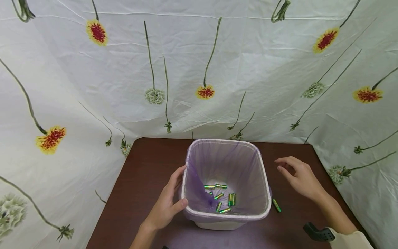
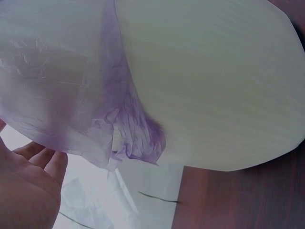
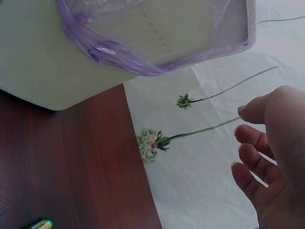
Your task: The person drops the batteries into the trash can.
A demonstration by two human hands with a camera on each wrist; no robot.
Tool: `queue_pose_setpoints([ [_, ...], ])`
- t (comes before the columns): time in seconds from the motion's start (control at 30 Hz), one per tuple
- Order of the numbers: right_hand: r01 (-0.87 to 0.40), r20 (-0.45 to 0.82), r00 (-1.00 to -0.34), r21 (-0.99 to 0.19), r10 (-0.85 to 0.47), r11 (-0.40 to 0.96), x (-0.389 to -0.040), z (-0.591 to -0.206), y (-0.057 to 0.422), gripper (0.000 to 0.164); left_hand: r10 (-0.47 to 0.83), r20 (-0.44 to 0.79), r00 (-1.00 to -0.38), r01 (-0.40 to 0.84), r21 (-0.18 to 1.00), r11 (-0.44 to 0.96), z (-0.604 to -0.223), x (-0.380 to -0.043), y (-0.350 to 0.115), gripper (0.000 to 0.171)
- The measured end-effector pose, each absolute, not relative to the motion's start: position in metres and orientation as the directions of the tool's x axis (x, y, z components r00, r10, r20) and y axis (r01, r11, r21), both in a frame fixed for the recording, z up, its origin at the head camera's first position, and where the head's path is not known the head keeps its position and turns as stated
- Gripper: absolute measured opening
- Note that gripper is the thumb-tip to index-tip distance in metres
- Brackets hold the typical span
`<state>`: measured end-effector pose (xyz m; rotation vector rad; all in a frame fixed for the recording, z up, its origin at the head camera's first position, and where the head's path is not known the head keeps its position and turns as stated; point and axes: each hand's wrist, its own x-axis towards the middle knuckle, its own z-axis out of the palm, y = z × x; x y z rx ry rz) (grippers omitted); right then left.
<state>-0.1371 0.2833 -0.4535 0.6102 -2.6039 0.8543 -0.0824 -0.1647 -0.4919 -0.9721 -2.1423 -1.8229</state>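
Note:
A white trash bin (image 1: 215, 225) lined with a thin purple bag (image 1: 199, 173) stands on the table, its mouth toward me. Several green and gold batteries (image 1: 231, 199) lie on its bottom. My left hand (image 1: 164, 205) rests against the bin's left side, thumb at the rim and fingers along the outer wall. In the left wrist view those fingers (image 2: 56, 164) meet the bag's folded edge. Out to the right of the bin, my right hand (image 1: 300, 176) hovers with loosely bent fingers and nothing between them. One battery (image 1: 276, 205) lies on the table between bin and right forearm.
The dark brown table (image 1: 146, 166) reaches out on both sides of the bin. A white cloth (image 1: 186, 62) printed with flowers hangs behind it and along the sides. A black strap (image 1: 318, 233) sits at my right wrist.

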Motion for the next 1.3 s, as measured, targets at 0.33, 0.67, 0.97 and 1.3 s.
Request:
queue_pose_setpoints([
  [0.33,-0.461,0.396,-0.875,-0.505,-0.279,0.73,-0.133,-0.469,0.286,0.024,0.368,0.514,-0.775,0.566,0.823,0.044,-0.491,-0.082,-0.165,0.078],
  [0.67,-0.46,0.404,-0.875,-0.52,-0.267,0.719,-0.132,-0.481,0.287,0.023,0.373,0.505,-0.778,0.559,0.828,0.047,-0.492,-0.083,-0.166,0.078],
  [0.97,-0.434,0.383,-0.89,-0.544,-0.249,0.718,-0.13,-0.492,0.287,0.021,0.371,0.502,-0.781,0.556,0.83,0.05,-0.492,-0.082,-0.166,0.08],
  [1.3,-0.394,0.352,-0.911,-0.585,-0.216,0.709,-0.127,-0.498,0.287,0.018,0.37,0.502,-0.782,0.557,0.829,0.051,-0.493,-0.083,-0.166,0.079],
])
